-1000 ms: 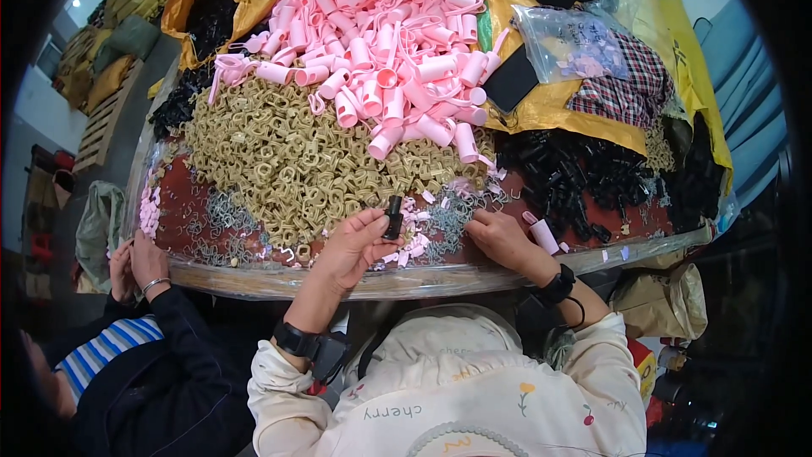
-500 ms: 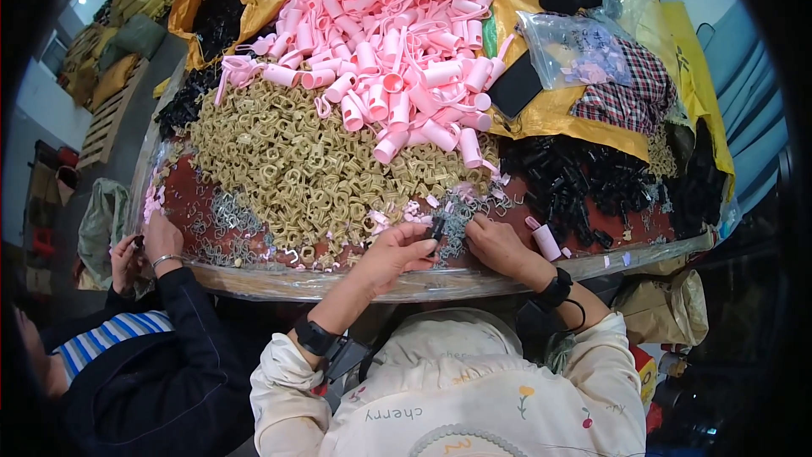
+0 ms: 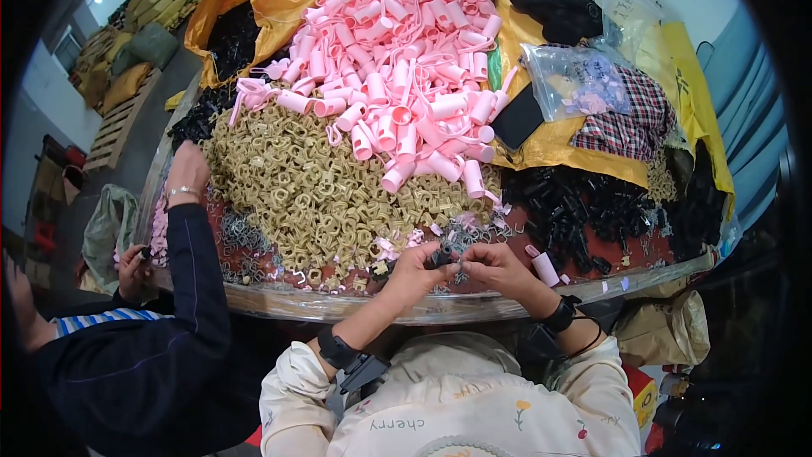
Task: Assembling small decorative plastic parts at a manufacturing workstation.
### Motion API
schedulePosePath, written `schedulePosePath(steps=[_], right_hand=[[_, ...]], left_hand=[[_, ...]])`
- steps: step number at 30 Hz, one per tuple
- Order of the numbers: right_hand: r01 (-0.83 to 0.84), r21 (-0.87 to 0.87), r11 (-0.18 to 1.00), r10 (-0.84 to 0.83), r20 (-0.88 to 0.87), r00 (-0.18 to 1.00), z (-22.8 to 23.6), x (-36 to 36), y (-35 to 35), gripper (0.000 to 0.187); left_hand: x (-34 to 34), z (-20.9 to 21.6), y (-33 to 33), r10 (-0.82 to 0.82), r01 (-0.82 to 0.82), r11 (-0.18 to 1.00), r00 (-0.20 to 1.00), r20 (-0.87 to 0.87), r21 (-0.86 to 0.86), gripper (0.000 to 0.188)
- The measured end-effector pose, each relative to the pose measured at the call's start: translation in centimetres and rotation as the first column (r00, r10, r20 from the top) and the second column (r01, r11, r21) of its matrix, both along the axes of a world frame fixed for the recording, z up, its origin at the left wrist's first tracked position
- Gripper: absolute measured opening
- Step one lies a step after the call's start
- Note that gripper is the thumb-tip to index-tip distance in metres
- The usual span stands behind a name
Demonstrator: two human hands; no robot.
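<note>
My left hand [image 3: 412,278] pinches a small black plastic part [image 3: 441,256] just above the table's near edge. My right hand [image 3: 501,271] meets it from the other side, thumb and fingertips pressed together against the part's end. Whatever is between those fingertips is too small to make out. Small grey metal clips [image 3: 466,225] lie scattered just behind both hands. Beyond them rises a heap of tan ring-shaped pieces [image 3: 296,178]. A single pink tube [image 3: 544,267] with a strap rests to the right of my right hand.
Pink tubes with straps [image 3: 397,59] are piled at the back. Black plastic parts [image 3: 554,203] are heaped on the right, below a dark phone [image 3: 518,117] and a clear bag [image 3: 571,85]. At the left, a co-worker's hand [image 3: 188,171] reaches over the table's side.
My right hand has come from the metal clips to the black part in my left hand. The co-worker's farther hand has reached forward toward the black pile. The view has shifted slightly.
</note>
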State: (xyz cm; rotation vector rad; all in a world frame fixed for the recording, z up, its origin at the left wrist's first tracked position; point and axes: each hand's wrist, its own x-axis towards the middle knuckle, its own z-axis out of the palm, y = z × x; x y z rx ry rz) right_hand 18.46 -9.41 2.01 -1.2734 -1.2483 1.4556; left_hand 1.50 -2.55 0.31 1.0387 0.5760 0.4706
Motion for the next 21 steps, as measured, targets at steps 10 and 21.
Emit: schedulePosePath(steps=[10,21], right_hand=[[-0.020,0.273,0.962,-0.072,0.325,0.943,-0.2,-0.5,0.4,0.012],[-0.123,0.272,0.955,-0.037,0.517,0.855,0.8,-0.4,1.0,0.010]], left_hand=[[-0.1,-1.1,0.2,-0.001,0.016,0.989,0.995,-0.100,0.150,0.011],[-0.3,-0.3,0.3,0.037,0.064,0.897,0.975,-0.217,0.438,0.008]])
